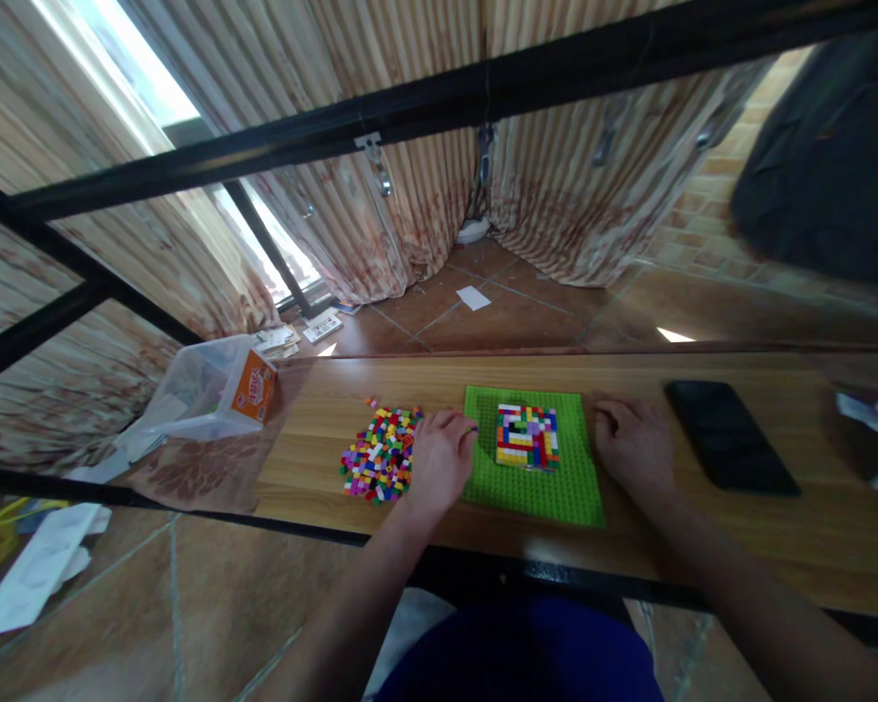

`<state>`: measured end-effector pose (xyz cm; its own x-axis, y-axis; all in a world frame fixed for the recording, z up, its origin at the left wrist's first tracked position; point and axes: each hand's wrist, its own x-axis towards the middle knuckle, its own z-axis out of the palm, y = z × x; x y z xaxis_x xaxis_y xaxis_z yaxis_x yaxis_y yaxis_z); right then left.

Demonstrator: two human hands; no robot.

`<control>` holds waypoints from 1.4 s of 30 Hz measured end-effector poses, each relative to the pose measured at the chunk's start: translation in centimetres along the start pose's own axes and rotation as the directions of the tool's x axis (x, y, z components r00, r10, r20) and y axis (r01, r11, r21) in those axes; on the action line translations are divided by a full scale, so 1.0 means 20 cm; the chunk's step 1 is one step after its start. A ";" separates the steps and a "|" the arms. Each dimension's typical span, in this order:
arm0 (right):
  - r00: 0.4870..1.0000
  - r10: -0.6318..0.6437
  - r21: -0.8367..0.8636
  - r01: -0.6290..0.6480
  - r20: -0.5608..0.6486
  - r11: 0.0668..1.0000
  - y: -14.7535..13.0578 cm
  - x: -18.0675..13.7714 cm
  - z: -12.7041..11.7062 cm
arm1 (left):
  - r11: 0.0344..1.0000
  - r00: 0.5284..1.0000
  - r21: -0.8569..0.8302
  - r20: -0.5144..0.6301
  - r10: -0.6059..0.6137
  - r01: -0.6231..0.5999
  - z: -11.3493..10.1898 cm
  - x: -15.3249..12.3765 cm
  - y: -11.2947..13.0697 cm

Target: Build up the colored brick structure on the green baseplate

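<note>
My left hand point(443, 460) is closed in a pinch over the left edge of the green baseplate point(585, 497). A small dark, purplish toy brick point(474, 430) shows at its fingertips. On the baseplate stands a square block of multicoloured toy bricks point(528, 437), with a gap in its upper surface. Loose bricks point(377, 456) lie in a pile left of the baseplate, partly hidden by my left hand. My right hand point(635, 447) rests on the table at the baseplate's right edge, fingers curled in, with nothing visible in them.
A black phone or tablet point(732, 436) lies on the wooden table point(307, 419), right of my right hand. Beyond the table's left end sits a clear plastic box point(205, 390) with an orange label. Dark metal bars point(439, 97) cross in front of the curtains.
</note>
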<state>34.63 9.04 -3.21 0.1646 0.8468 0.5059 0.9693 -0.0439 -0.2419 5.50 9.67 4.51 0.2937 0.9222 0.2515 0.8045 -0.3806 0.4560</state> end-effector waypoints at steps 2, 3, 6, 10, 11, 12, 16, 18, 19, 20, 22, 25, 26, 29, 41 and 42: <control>1.000 0.006 0.000 -0.006 -0.004 1.000 0.00 0.00 0.00 | 0.998 0.999 -0.048 0.030 0.029 -0.028 0.03 0.03 0.04; 1.000 0.008 0.003 -0.008 -0.003 1.000 0.00 0.00 0.00 | 0.997 0.998 -0.066 0.041 0.043 -0.040 0.04 0.04 0.06; 1.000 0.018 0.014 -0.018 0.009 1.000 0.00 0.00 0.01 | 0.993 0.994 -0.092 0.068 0.081 -0.075 0.07 0.07 0.11; 0.999 0.033 0.016 -0.033 0.008 0.999 0.01 0.00 0.02 | 0.994 0.988 -0.051 0.118 0.104 -0.099 0.09 0.10 0.14; 0.999 0.034 0.018 -0.034 0.003 0.999 0.01 0.00 0.02 | 0.994 0.986 -0.039 0.129 0.105 -0.101 0.10 0.10 0.14; 0.999 0.034 0.020 -0.034 0.001 0.999 0.01 0.00 0.02 | 0.994 0.985 -0.029 0.138 0.105 -0.102 0.10 0.11 0.15; 0.999 0.037 0.025 -0.038 0.013 0.999 0.01 0.00 0.02 | 0.996 0.984 -0.004 0.156 0.090 -0.091 0.10 0.12 0.16; 0.999 0.042 0.023 -0.042 0.023 0.999 0.00 0.00 0.02 | 0.997 0.983 0.005 0.165 0.079 -0.080 0.10 0.13 0.17; 0.999 0.044 0.023 -0.045 0.024 0.999 0.00 0.00 0.02 | 0.997 0.983 0.009 0.167 0.070 -0.073 0.11 0.13 0.17; 0.999 0.046 0.023 -0.046 0.024 0.999 0.00 0.00 0.01 | 0.998 0.984 0.011 0.166 0.061 -0.064 0.11 0.13 0.17; 0.999 0.046 0.025 -0.047 0.022 0.999 0.00 0.00 0.01 | 0.999 0.987 0.012 0.159 0.040 -0.043 0.11 0.13 0.17; 0.999 0.047 0.024 -0.047 0.026 0.999 -0.01 0.00 0.01 | 1.000 0.989 -0.005 0.147 0.013 -0.013 0.12 0.13 0.17; 0.998 0.049 0.022 -0.049 0.029 0.999 -0.01 0.00 0.00 | 1.000 0.989 -0.014 0.145 0.007 -0.005 0.13 0.13 0.17; 0.998 0.055 0.022 -0.055 0.030 0.998 -0.01 0.00 0.00 | 0.999 0.990 -0.047 0.138 -0.019 0.026 0.13 0.12 0.17; 0.998 0.057 0.033 -0.058 0.030 0.998 0.00 0.00 0.02 | 0.893 0.972 -0.389 0.032 -0.233 0.227 0.15 0.08 0.14; 0.998 0.058 0.037 -0.059 0.030 0.998 0.00 0.00 0.02 | 0.873 0.964 -0.418 0.031 -0.263 0.252 0.17 0.09 0.13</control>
<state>34.65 9.19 -3.53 0.2151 0.8584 0.4657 0.9504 -0.0743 -0.3021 9.84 10.61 3.32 0.0875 0.9915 0.0960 0.5605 -0.1287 0.8181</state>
